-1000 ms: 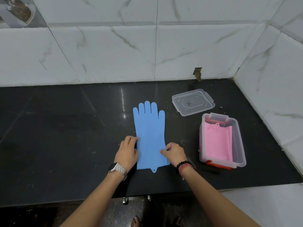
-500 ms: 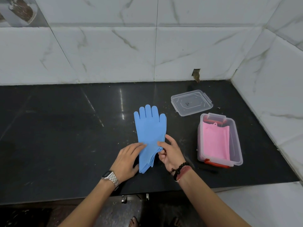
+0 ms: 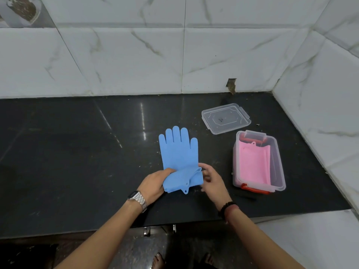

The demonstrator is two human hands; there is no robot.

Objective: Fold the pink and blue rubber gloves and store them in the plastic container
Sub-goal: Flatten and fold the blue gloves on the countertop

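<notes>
The blue glove (image 3: pixel 178 152) lies on the black counter with its fingers pointing toward the wall. Its cuff end is lifted and turned over toward the palm. My left hand (image 3: pixel 153 183) grips the cuff at the left, fingers tucked into the fold. At the fold's right edge, my right hand (image 3: pixel 213 181) pinches the glove with its fingertips. The folded pink glove (image 3: pixel 252 166) lies inside the clear plastic container (image 3: pixel 280 167), which stands open to the right of my hands.
The container's clear lid (image 3: pixel 225 118) lies flat on the counter behind the container. Tiled walls close off the back and the right side. The counter's front edge (image 3: pixel 174 222) runs just below my wrists.
The glove lay flat under both hands a second ago. Both hands have since lifted the cuff end and turned it over toward the palm.
</notes>
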